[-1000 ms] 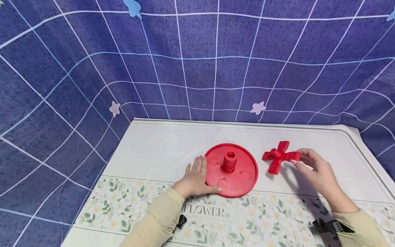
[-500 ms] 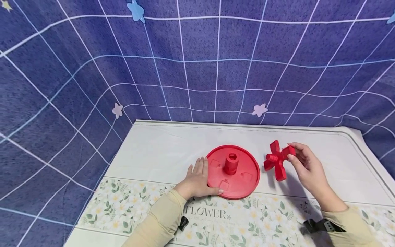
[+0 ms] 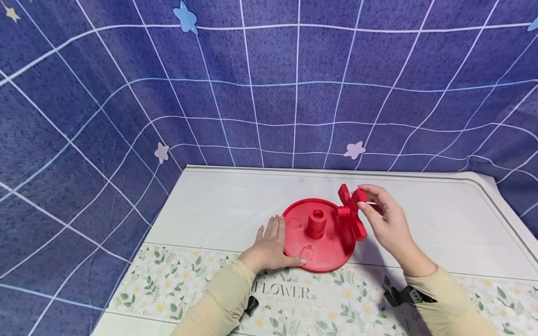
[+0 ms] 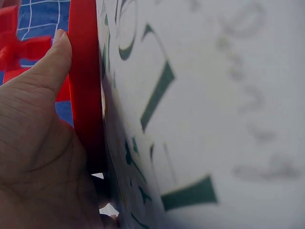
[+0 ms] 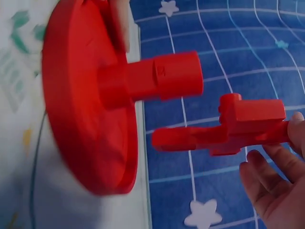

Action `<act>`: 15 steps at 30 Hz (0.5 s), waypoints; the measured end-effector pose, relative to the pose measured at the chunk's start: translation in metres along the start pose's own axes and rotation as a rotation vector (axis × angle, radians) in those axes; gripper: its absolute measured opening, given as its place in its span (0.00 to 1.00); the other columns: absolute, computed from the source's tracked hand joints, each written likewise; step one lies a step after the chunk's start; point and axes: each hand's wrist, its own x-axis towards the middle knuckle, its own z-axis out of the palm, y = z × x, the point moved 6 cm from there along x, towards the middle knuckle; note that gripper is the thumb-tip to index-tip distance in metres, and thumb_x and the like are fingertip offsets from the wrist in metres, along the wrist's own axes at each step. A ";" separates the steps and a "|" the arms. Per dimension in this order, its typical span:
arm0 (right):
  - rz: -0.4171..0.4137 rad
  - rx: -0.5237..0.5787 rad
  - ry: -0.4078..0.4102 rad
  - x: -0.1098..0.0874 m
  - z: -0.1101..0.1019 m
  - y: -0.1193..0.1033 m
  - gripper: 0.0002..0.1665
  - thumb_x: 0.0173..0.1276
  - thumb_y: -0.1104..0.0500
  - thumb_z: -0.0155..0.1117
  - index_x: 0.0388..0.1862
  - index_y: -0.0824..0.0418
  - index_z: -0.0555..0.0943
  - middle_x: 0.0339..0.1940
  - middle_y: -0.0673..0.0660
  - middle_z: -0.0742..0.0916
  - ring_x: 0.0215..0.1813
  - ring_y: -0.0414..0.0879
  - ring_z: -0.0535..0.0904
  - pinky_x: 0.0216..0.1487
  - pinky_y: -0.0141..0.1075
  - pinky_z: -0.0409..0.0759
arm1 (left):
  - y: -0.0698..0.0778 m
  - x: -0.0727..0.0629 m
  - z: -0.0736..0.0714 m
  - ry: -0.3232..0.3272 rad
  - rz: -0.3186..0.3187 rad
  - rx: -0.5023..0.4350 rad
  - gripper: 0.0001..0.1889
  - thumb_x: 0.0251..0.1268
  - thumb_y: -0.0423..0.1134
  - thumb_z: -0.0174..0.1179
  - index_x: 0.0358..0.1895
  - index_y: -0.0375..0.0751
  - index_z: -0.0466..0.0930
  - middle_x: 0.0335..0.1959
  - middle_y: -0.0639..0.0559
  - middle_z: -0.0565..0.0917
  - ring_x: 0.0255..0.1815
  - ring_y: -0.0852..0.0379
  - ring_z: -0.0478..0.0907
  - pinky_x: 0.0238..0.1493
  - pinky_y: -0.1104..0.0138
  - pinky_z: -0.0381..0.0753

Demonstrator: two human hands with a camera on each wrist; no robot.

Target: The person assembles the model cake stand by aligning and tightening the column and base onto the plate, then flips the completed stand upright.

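Observation:
A round red disc [image 3: 325,252] with an upright central post [image 3: 316,223] lies on the table. My left hand [image 3: 271,245] lies flat at its left rim [image 4: 86,90], fingers straight, thumb along the disc's near edge. My right hand [image 3: 384,219] pinches one arm of a red cross-shaped piece [image 3: 350,212] and holds it in the air over the disc's right side, tilted on edge. In the right wrist view the cross piece [image 5: 228,129] hangs just beside the post [image 5: 157,81], apart from it.
The table is covered with a white cloth [image 3: 235,205] with a flower-printed band [image 3: 294,294] along the near side. A blue grid-patterned backdrop [image 3: 269,84] rises behind and to the left of the table. Both forearms wear beige sleeves.
My right hand has lifted the cross piece off the table and carried it left, from beside the disc to above its right side, turning it on edge. The left hand has stayed put.

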 end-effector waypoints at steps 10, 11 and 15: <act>-0.234 -0.210 -0.088 0.013 0.038 -0.028 0.27 0.56 0.73 0.71 0.56 0.62 0.81 0.49 0.55 0.86 0.48 0.45 0.80 0.53 0.27 0.74 | 0.004 -0.005 -0.006 -0.009 0.004 -0.004 0.67 0.51 0.77 0.56 0.77 0.33 0.30 0.79 0.37 0.37 0.79 0.42 0.31 0.74 0.46 0.35; -0.255 -0.230 -0.104 0.013 0.041 -0.030 0.27 0.56 0.71 0.72 0.56 0.61 0.81 0.49 0.55 0.86 0.49 0.46 0.80 0.55 0.27 0.73 | 0.004 -0.006 -0.006 -0.012 0.003 -0.002 0.67 0.51 0.76 0.56 0.77 0.33 0.30 0.79 0.37 0.37 0.79 0.42 0.32 0.74 0.46 0.36; -0.364 -0.266 -0.173 0.011 0.053 -0.037 0.26 0.58 0.66 0.72 0.57 0.61 0.81 0.49 0.54 0.86 0.53 0.49 0.79 0.61 0.30 0.69 | 0.004 -0.005 -0.006 -0.007 0.004 0.013 0.67 0.51 0.77 0.54 0.77 0.32 0.29 0.79 0.37 0.37 0.79 0.42 0.32 0.74 0.45 0.36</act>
